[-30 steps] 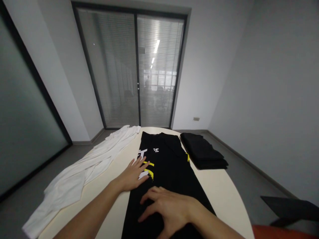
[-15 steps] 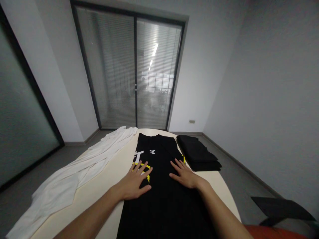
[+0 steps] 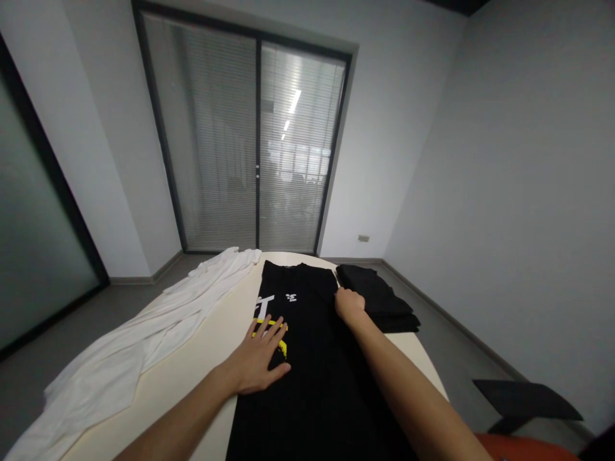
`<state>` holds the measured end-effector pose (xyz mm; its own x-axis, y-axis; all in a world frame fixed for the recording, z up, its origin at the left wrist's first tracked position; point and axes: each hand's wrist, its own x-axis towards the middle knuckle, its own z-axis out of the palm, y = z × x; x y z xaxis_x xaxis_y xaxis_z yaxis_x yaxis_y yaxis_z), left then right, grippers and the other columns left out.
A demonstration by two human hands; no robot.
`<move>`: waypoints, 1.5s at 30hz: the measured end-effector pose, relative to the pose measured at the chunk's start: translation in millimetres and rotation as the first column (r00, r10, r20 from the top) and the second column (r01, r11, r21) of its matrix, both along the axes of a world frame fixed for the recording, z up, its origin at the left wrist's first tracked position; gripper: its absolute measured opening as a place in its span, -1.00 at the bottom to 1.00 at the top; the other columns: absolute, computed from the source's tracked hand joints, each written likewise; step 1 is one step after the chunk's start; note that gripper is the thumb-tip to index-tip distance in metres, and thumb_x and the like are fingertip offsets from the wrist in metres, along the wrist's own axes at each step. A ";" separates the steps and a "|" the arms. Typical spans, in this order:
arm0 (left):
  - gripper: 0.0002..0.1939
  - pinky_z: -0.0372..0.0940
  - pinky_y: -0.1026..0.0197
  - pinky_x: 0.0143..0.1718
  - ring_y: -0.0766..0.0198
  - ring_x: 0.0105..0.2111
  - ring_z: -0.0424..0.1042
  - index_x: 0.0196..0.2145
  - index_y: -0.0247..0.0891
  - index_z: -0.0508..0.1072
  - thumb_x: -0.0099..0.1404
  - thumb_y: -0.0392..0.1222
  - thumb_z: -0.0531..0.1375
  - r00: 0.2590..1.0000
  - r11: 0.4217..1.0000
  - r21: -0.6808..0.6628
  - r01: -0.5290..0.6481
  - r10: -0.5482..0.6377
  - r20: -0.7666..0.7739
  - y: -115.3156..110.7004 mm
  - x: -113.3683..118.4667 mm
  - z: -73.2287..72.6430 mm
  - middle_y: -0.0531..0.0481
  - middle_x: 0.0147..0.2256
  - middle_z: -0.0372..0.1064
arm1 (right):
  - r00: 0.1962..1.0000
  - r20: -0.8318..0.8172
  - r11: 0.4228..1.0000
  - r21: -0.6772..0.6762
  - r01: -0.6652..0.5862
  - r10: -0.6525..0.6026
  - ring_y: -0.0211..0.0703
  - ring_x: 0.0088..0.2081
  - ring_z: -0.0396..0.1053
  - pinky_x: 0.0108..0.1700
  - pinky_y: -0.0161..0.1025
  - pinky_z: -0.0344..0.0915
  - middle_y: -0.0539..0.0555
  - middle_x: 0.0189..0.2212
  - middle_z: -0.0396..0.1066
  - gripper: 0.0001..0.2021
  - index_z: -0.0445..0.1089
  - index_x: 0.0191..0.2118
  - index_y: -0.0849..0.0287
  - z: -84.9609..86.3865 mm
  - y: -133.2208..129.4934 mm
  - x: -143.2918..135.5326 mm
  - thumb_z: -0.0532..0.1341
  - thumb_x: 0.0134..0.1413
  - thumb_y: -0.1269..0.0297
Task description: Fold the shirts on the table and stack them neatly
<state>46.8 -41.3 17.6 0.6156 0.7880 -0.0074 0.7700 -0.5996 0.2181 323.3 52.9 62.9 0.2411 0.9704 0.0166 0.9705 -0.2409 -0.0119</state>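
Observation:
A black T-shirt (image 3: 307,384) with white and yellow print lies lengthwise on the table, its sides folded in. Flat on the yellow print at its left side rests my left hand (image 3: 262,358), fingers spread. My right hand (image 3: 350,303) is closed at the shirt's right edge, below the shoulder, with the fabric edge in its fingers; the fingertips are partly hidden. Just beyond that hand sits a stack of folded black clothes (image 3: 379,291). White garments (image 3: 158,326) lie stretched out along the table's left side.
The pale table (image 3: 206,378) has a rounded edge. A black chair part (image 3: 528,400) and an orange seat (image 3: 533,446) stand at the lower right. Beyond the table are a glass door with blinds (image 3: 259,147) and grey walls.
My right hand has moved up along the shirt's right edge and gone from spread flat to closed on it. My left hand stays on the print. The view has shifted slightly.

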 end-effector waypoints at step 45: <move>-0.16 -0.23 -0.34 0.33 -0.21 0.40 -0.24 0.40 -0.18 0.03 0.36 0.38 -0.07 0.999 1.000 0.021 0.003 -0.004 0.048 0.0 -0.8 -1.1 -0.18 0.42 -0.21 | 0.827 -0.237 0.856 0.052 -0.514 0.510 -0.04 0.03 0.43 0.01 -0.23 0.27 0.18 -0.01 0.48 -0.46 0.25 0.21 0.16 -1.9 -4.7 -78.1 0.29 0.14 0.19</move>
<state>45.9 -41.3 16.5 0.6176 0.7856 0.0387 0.7569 -0.6070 0.2422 245.2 48.2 61.1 -0.2952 0.9554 0.0098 0.9234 0.2879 -0.2541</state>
